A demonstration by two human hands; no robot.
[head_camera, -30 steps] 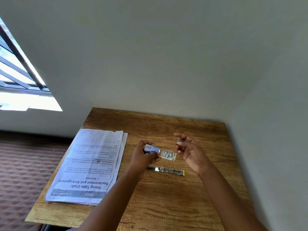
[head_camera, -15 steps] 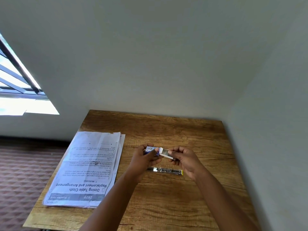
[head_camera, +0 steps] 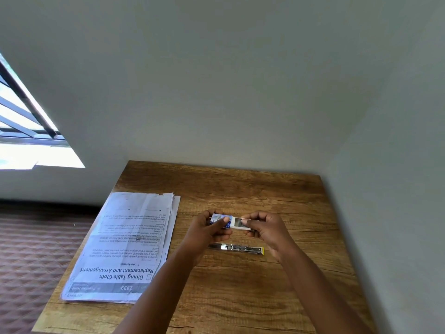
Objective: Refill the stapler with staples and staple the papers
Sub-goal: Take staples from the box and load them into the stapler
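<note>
- Holding the staple box [head_camera: 221, 221] in the head view, just right of the frame's centre and above the desk [head_camera: 240, 297], the left hand [head_camera: 204, 233] has its fingers curled round the blue sleeve with the thumb pressed on top.
- The right hand [head_camera: 267, 229] pinches the white inner tray [head_camera: 242, 224], which sticks out of the sleeve's right end; grey staples seem to lie in it, though they are too small to count.
- A tilt of the tray is the likely slip: it is open on top, so loose strips could slide out and scatter over the wood grain, where they would be hard to see.
- Pulling too hard could bring the tray clean out of the sleeve and spill everything at once.
- The stapler [head_camera: 237, 249] lies flat on the desk just below the hands, a metal strip with a yellow tip at its right end; whether its magazine is open I cannot tell, and a strip dropped in crooked would probably jam.
- The papers [head_camera: 125, 242] lie at lower left of centre, their edges fanned unevenly, with the stack reaching the desk's left edge; stapled so, the sheets would bind askew, and a nudge from the left forearm might push them off.
</note>
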